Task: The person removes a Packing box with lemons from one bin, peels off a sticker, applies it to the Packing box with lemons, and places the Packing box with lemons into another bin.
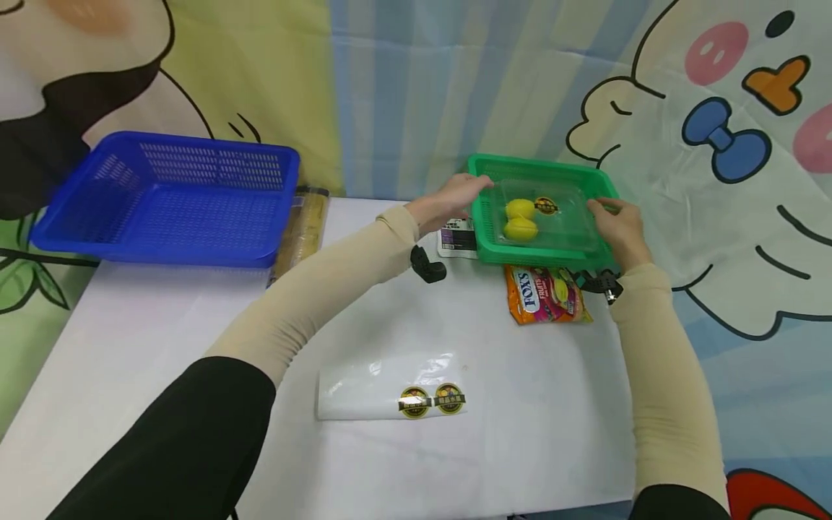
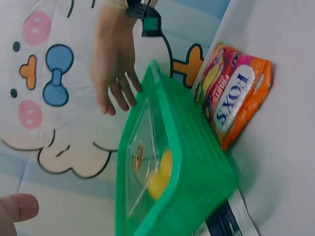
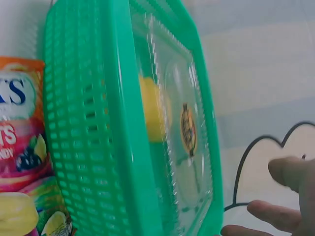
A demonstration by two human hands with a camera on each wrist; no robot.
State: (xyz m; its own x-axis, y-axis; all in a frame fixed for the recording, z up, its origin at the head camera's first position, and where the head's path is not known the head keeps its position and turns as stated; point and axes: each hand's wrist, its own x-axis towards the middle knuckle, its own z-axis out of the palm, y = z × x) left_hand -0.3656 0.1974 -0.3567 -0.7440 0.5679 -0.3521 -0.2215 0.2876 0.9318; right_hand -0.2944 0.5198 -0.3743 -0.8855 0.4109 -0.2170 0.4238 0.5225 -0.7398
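Observation:
A green plastic basket [image 1: 482, 249] stands at the back right of the white table. In it lies a clear plastic box [image 1: 565, 231] with a black and gold sticker, and two yellow lemons [image 1: 521, 219] show through it. My left hand [image 1: 455, 195] is at the basket's left end, fingers reaching to the rim; its thumb [image 2: 20, 206] stands apart from the green wall in the left wrist view. On the opposite end my right hand [image 1: 620, 225] is beside the rim. Its fingers [image 3: 275, 216] are extended, with nothing gripped.
An orange Fox's candy bag [image 1: 546, 296] lies before the green basket, a white and black pouch [image 1: 458, 240] at its left. A blue basket [image 1: 175, 253] stands back left beside a long yellowish package [image 1: 302, 227]. Nearer lies a glossy sheet [image 1: 364, 390] with two stickers. Printed cloth hangs behind.

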